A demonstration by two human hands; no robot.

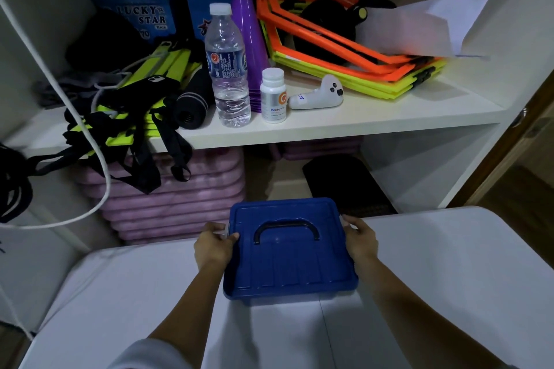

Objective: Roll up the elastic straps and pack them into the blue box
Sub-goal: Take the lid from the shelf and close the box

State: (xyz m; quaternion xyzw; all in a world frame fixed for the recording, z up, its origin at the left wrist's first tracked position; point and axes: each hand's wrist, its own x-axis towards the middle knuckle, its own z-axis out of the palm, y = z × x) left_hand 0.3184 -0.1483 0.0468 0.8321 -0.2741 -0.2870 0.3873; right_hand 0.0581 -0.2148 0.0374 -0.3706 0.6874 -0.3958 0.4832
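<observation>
A sports-gear storage closet — shelf (359, 120) holding orange hurdle frames (329, 39), purple cones (248, 24).

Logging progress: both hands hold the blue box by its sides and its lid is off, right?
No. In the head view the lid is on the blue box; the left hand and right hand do hold its sides.

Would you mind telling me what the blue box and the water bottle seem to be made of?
The blue box looks like moulded plastic, fairly glossy, with pressed ribs and a sheen on top. The water bottle looks like thin clear plastic: see-through, ridged walls, white cap.
</observation>
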